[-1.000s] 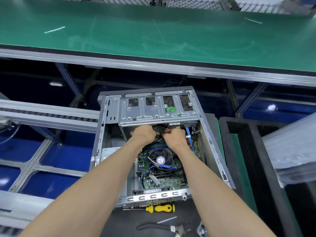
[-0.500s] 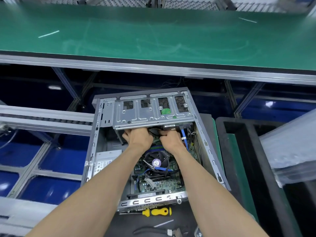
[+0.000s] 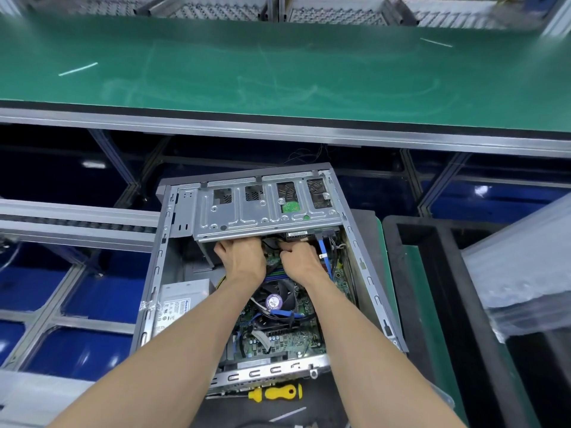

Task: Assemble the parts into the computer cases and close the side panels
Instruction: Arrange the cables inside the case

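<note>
The open computer case (image 3: 367, 273) lies on its side in the middle of the view. A metal drive cage (image 3: 265, 211) spans its far end. Below it sit the motherboard (image 3: 287, 341) with the CPU fan (image 3: 275, 301) and the power supply (image 3: 182, 304) on the left. My left hand (image 3: 244, 257) reaches under the cage's near edge, and its fingertips are hidden there. Beside it, my right hand (image 3: 298, 261) has curled fingers that pinch a black cable (image 3: 272, 242) just under the cage. A blue data cable (image 3: 323, 251) hangs to the right of that hand.
A yellow-handled screwdriver (image 3: 278, 392) lies in front of the case. A black foam tray (image 3: 417, 273) and a plastic-wrapped stack (image 3: 525, 273) stand on the right. The green conveyor belt (image 3: 278, 72) runs across the back, and a roller track (image 3: 77, 220) lies at the left.
Both hands stay at the cage's near edge, working the cable with small movements. My left hand's fingers have slipped a little further under the cage. The view has shifted slightly.
</note>
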